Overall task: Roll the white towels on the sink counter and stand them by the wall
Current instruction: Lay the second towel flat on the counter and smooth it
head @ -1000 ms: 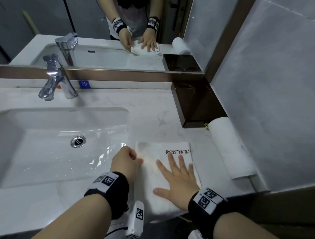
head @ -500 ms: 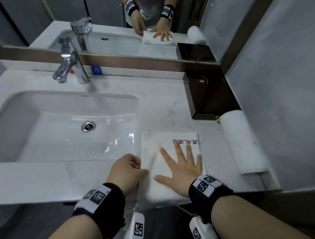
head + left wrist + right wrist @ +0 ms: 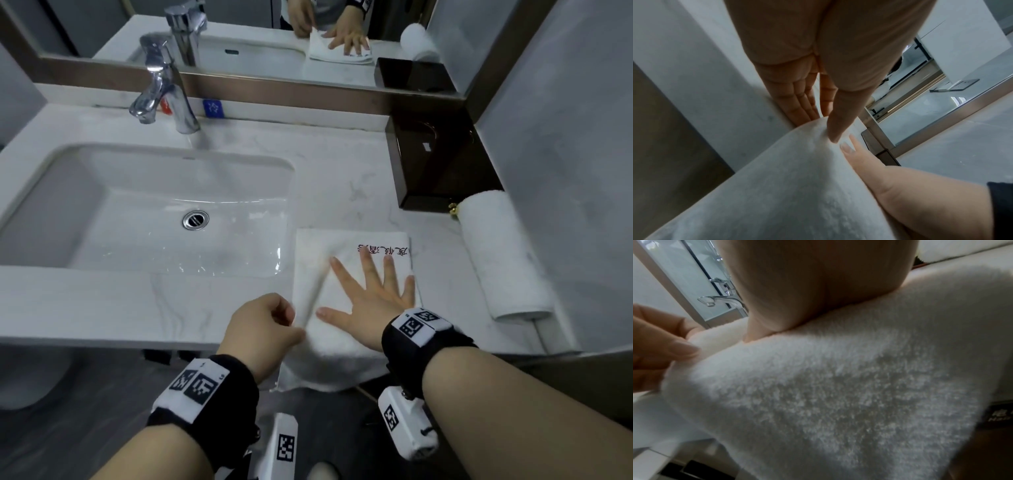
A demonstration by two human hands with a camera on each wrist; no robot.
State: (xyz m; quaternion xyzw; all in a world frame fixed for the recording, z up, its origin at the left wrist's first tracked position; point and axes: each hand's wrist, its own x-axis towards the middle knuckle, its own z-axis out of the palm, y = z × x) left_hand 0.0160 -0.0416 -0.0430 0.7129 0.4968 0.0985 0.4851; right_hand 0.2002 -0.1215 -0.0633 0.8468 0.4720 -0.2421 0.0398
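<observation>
A folded white towel (image 3: 346, 260) with red lettering lies on the counter right of the basin, its near end hanging over the front edge. My right hand (image 3: 371, 294) lies flat on it with fingers spread. My left hand (image 3: 265, 325) pinches the towel's left edge between thumb and fingers, lifting it a little; the left wrist view shows that pinch (image 3: 830, 129) on the towel (image 3: 781, 186). In the right wrist view the palm (image 3: 818, 288) presses the towel (image 3: 838, 386). A rolled white towel (image 3: 503, 257) leans along the right wall.
The basin (image 3: 171, 212) and chrome tap (image 3: 164, 85) take up the left of the marble counter (image 3: 342, 171). A dark brown box (image 3: 438, 164) stands in the back right corner under the mirror (image 3: 308, 34). The grey wall (image 3: 565, 171) borders the right side.
My left hand has slid down the towel's left edge toward the front and now lifts it. The right hand stays flat on the towel. The head view has tilted downward.
</observation>
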